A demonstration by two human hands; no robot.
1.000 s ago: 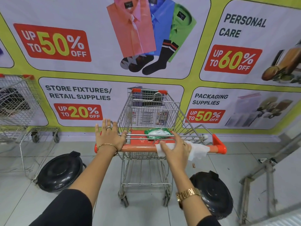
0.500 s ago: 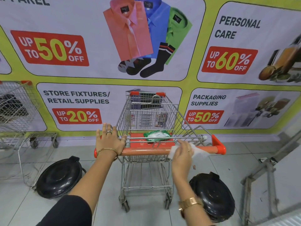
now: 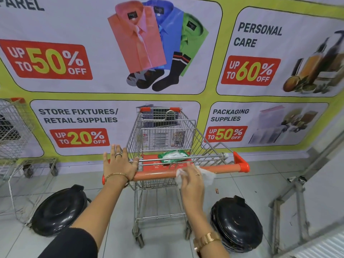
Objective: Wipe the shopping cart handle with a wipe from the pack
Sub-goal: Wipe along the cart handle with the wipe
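A wire shopping cart [image 3: 167,131] stands in front of me with an orange handle [image 3: 223,168] across its near end. My right hand [image 3: 191,181] presses a white wipe [image 3: 207,175] against the handle, just right of its middle. My left hand [image 3: 119,164] rests flat on the handle's left end, fingers spread and pointing up. A green wipe pack [image 3: 173,156] lies on the red child-seat flap [image 3: 149,161] just behind the handle.
Two black round bin lids [image 3: 59,209] [image 3: 236,222] lie on the tiled floor, one on each side of the cart. Another wire cart [image 3: 13,131] stands at the far left. A metal frame [image 3: 297,192] leans at the right. A sale banner [image 3: 167,53] covers the wall behind.
My right hand with the wipe slid right along the handle, then came back left toward the middle. My left hand has stayed on the handle's left end.
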